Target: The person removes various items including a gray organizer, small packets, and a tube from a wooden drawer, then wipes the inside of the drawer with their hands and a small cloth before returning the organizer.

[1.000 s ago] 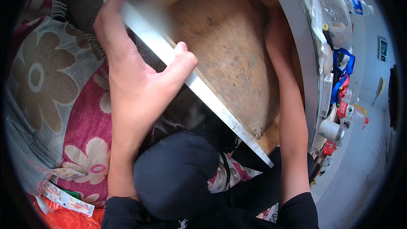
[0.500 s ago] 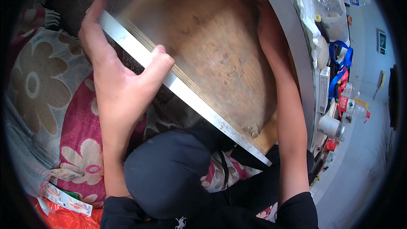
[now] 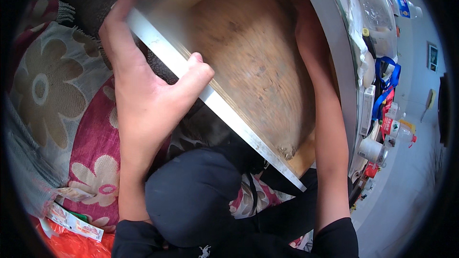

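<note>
A wooden drawer (image 3: 253, 62) is pulled out from under a table with a grey edge (image 3: 330, 24). Its bottom is bare, dusty brown wood with a small clump of debris (image 3: 288, 152) at the near corner. My left hand (image 3: 143, 76) grips the white drawer front (image 3: 229, 117): the thumb hooks over the top edge onto the inner side, and the fingers stretch along the outside. My right forearm (image 3: 330, 129) reaches into the drawer along the table side. The right hand's fingers are lost in shadow at the far end, so what they touch is hidden.
On the tabletop at the right lie a clear plastic jug (image 3: 380, 19), a blue strap (image 3: 389, 74), a white box (image 3: 367, 110) and several bottles. A floral cloth (image 3: 91, 148) and a red plastic bag (image 3: 71, 243) are on the left. My knee (image 3: 191, 196) is below the drawer.
The drawer front and my left hand on it have shifted slightly right, toward the table. My right arm stays inside the drawer. The whole view has drifted a little.
</note>
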